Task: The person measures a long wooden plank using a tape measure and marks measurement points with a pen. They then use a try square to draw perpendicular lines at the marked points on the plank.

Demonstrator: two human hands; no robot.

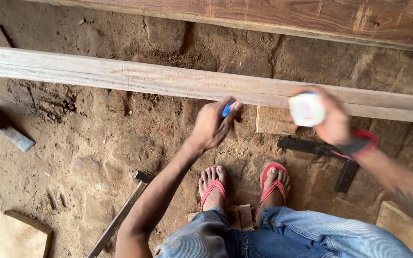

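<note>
I'm sitting low over the dirt floor (96, 143), and the long pale plank (120, 76) is running across in front of me — everything else I'm placing against it. My left hand (213, 125) is hovering just on my side of the plank, its grip closing around a small blue cap (226, 109) pinched between thumb and fingertips, right at the plank's near edge. My right hand (333, 119) is hanging over the same edge further right, its grip wrapping a small white bottle (306, 110), blurred, with the bottom facing me. I'm wearing a red band (362, 143) on that wrist.

Just below the plank, under my right hand, a dark metal square (321, 153) is lying flat on the floor, and a short wooden block (273, 120) is sitting beside it, touching the plank's edge. My feet in red sandals (271, 184) are planted nearer to me than the plank — toes pointing at it. Well to the left and below the plank, a hammer (120, 215) is lying with its handle slanting toward me, and a heavier tool (3, 129) is resting at the left edge. Beyond the plank, a darker board (311, 16) is running along the top.
</note>
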